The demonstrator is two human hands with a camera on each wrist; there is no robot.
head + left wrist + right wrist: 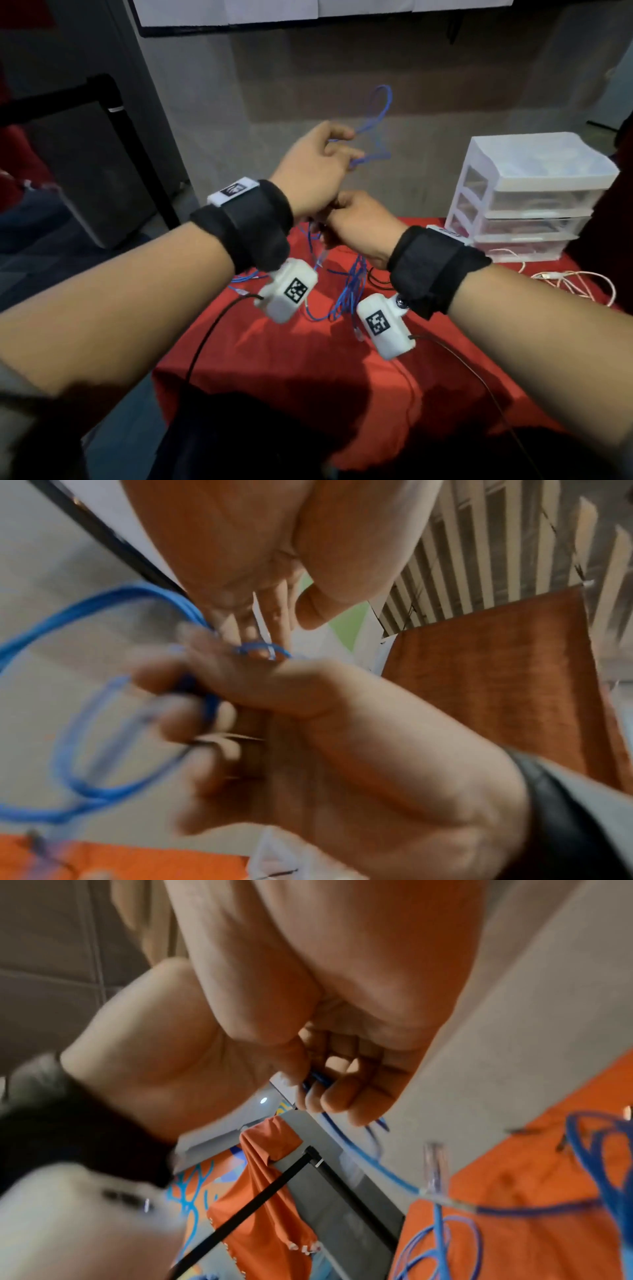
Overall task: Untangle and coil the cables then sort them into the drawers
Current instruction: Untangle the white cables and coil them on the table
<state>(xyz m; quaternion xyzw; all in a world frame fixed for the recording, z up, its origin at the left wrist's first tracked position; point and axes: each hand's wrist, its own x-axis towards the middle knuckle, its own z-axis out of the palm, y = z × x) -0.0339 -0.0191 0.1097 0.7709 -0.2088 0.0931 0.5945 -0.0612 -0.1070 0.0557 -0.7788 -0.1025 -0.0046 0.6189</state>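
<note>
I hold a blue cable (378,113) in both hands above the red table (308,359). My left hand (342,145) is raised and pinches loops of it, which stick up and to the right. Just below, my right hand (342,219) touches the left wrist, fingers curled round the same blue cable (316,1080). In the left wrist view, blurred blue cable loops (68,764) hang off the right hand's fingers (192,718). More of this cable lies tangled on the cloth (347,294); one clear connector (435,1167) dangles.
A white drawer unit (527,192) with three clear drawers, all pushed in, stands at the table's back right. A white cable (575,281) lies loose in front of it. A black cable (376,279) lies beside the blue tangle. A black frame (113,113) stands at the left.
</note>
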